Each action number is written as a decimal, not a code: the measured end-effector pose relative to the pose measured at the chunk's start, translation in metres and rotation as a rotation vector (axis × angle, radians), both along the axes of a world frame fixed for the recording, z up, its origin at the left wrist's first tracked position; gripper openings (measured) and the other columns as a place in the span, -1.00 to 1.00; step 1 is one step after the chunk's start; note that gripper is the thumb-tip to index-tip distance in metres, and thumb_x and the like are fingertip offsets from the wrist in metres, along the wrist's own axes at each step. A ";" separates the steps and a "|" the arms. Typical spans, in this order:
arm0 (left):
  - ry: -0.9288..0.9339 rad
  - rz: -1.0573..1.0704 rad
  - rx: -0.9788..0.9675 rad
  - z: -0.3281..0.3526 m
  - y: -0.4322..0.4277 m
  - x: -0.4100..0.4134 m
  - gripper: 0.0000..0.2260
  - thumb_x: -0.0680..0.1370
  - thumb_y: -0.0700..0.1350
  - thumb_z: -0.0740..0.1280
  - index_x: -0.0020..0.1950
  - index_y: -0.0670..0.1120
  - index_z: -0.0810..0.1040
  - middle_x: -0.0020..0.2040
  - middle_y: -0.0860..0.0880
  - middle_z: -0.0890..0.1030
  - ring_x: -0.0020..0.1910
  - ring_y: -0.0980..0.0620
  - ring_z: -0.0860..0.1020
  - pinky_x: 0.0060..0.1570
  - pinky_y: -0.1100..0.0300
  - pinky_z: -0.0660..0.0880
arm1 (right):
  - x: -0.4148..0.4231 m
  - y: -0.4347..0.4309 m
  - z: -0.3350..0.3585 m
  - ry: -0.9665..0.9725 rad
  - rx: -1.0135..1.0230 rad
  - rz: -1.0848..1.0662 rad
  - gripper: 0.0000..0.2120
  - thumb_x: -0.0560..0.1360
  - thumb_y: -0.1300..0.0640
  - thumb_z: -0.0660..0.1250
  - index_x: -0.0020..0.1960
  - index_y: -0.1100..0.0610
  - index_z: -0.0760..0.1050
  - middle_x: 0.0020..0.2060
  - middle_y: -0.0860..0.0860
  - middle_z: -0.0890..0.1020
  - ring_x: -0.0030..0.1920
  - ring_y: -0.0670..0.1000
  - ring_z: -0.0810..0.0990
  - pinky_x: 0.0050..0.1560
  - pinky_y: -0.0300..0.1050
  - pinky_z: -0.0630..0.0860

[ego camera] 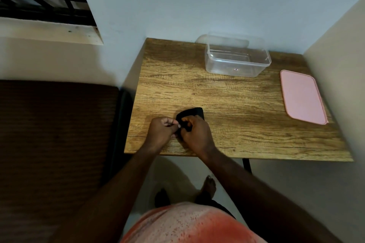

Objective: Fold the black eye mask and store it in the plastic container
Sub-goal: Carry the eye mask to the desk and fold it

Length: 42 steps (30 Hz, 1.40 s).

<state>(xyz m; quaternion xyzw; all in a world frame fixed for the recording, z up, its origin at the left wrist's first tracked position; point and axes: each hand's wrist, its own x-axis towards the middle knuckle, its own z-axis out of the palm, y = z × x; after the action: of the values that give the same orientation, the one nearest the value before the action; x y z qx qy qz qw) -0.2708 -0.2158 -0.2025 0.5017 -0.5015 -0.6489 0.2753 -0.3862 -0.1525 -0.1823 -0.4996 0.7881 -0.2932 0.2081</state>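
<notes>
The black eye mask [192, 113] lies bunched and partly folded on the wooden table [227, 100], near its front edge. My right hand [197, 132] covers its near part and grips the fabric. My left hand [163, 130] pinches a thin bit of the mask, likely the strap, just left of it. The clear plastic container [237, 62] stands without a lid and with nothing in it at the table's back, well beyond both hands.
A pink lid [303, 96] lies flat at the table's right edge. Walls close in behind and to the right of the table. A dark brown bed [55, 134] sits to the left. My bare feet [209, 185] show below the table's front edge.
</notes>
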 end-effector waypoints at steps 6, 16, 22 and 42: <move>-0.033 -0.027 -0.060 -0.001 0.001 0.001 -0.92 0.50 -0.34 0.37 -0.11 -0.18 0.60 -0.24 -0.08 0.64 -0.31 0.11 0.59 -0.32 0.26 0.58 | -0.002 -0.001 0.003 -0.027 0.041 0.023 -0.59 0.49 0.08 0.39 0.31 0.17 0.52 0.13 0.08 0.60 0.06 0.01 0.59 -0.05 -0.25 0.44; 0.019 -0.031 0.015 -0.001 -0.002 0.003 -0.94 0.51 -0.37 0.34 -0.10 -0.24 0.54 -0.18 -0.19 0.61 -0.22 -0.03 0.62 -0.19 0.07 0.65 | -0.011 -0.003 0.006 -0.122 0.091 0.098 -0.65 0.56 0.25 0.25 0.33 0.20 0.52 0.18 0.11 0.64 0.15 0.04 0.61 0.12 -0.15 0.53; 0.087 -0.007 0.077 0.006 -0.001 0.002 -0.88 0.56 -0.19 0.35 -0.05 -0.25 0.60 -0.14 -0.18 0.67 -0.20 -0.04 0.67 -0.25 0.16 0.63 | -0.010 -0.003 0.003 -0.152 0.092 0.104 -0.66 0.55 0.23 0.30 0.32 0.18 0.52 0.09 0.10 0.68 0.01 0.02 0.66 0.01 -0.01 0.62; 0.010 0.009 -0.046 -0.003 0.001 -0.006 -0.94 0.54 -0.27 0.36 -0.07 -0.14 0.60 -0.08 -0.16 0.66 -0.08 -0.06 0.65 -0.21 0.05 0.64 | -0.024 0.006 -0.016 0.371 0.120 0.326 -0.38 0.65 -0.17 -0.04 0.58 0.16 0.05 0.57 0.13 0.14 0.57 0.09 0.02 0.52 -0.02 -0.13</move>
<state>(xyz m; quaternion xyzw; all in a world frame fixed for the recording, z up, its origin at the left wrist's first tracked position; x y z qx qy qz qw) -0.2765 -0.2145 -0.2055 0.4943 -0.5125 -0.6385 0.2921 -0.4097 -0.1469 -0.1984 -0.6522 0.7377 -0.1118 0.1340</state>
